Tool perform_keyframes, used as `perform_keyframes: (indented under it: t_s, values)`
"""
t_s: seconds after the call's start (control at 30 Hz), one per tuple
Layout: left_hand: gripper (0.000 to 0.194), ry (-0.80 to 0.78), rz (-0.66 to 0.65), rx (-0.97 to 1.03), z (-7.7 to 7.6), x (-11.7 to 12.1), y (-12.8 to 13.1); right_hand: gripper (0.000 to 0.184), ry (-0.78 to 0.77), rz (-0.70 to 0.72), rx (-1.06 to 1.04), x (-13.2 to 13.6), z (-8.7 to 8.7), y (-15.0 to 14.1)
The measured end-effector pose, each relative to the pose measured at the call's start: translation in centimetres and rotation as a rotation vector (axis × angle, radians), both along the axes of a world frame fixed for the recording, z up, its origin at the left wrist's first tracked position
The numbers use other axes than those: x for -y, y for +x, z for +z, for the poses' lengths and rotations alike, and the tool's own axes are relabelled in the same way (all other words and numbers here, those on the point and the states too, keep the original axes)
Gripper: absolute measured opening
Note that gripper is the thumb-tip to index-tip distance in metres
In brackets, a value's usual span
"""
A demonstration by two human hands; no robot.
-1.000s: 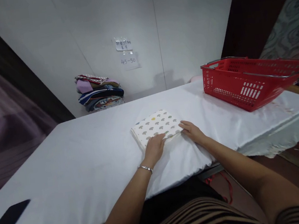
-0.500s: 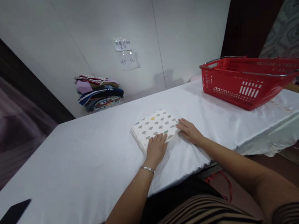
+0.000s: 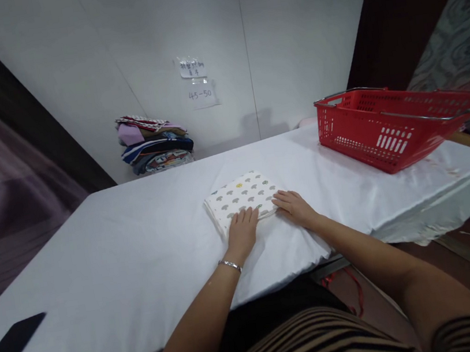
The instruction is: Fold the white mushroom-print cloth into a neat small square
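A folded white cloth (image 3: pixel 241 194) with a grey, yellow and green mushroom-like print lies flat in the middle of the white-covered table (image 3: pixel 139 242). My left hand (image 3: pixel 243 234) rests on its near edge, fingers stretched out over the fabric. At the cloth's right corner, my right hand (image 3: pixel 296 207) lies with its fingers extended, fingertips touching the top layer. Neither hand grips the cloth; both are open. Part of the near edge is hidden under my left fingers.
At the back left, against the wall, is a stack of folded clothes (image 3: pixel 156 143). A red plastic basket (image 3: pixel 385 125) with metal handles stands at the right end. A flat dark object (image 3: pixel 14 349) lies at the left front. Paper signs (image 3: pixel 201 93) hang on the wall.
My right hand has slid slightly left and flattened at the cloth's corner. My left hand has shifted a little left; the cloth remains nearly in place.
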State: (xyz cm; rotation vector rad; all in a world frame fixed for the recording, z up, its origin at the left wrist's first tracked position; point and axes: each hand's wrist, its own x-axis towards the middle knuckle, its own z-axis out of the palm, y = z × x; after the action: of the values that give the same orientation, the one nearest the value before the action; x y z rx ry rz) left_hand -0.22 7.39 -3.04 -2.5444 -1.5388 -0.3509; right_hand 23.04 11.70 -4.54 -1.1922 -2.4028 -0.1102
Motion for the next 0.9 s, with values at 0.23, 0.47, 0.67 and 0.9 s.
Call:
perform_keyframes:
  t_s: [0.23,0.47,0.67,0.9]
  values:
    - [0.043,0.075,-0.045,-0.035,-0.7,0.0,-0.3,0.032,0.032,0.0,0.026,-0.3,-0.1,-0.2]
    - [0.046,0.184,-0.021,-0.104,-0.5,-0.2,-0.9,0.029,0.093,0.022,0.007,-0.6,0.0,-0.6]
    - [0.047,0.158,-0.035,-0.1,-1.4,0.2,-0.8,0.03,0.053,0.03,0.034,-0.5,-0.2,-0.5]
    - [0.048,0.142,-0.02,-0.073,-1.3,0.4,-1.1,0.037,0.028,0.022,0.071,-0.2,0.2,-0.3]
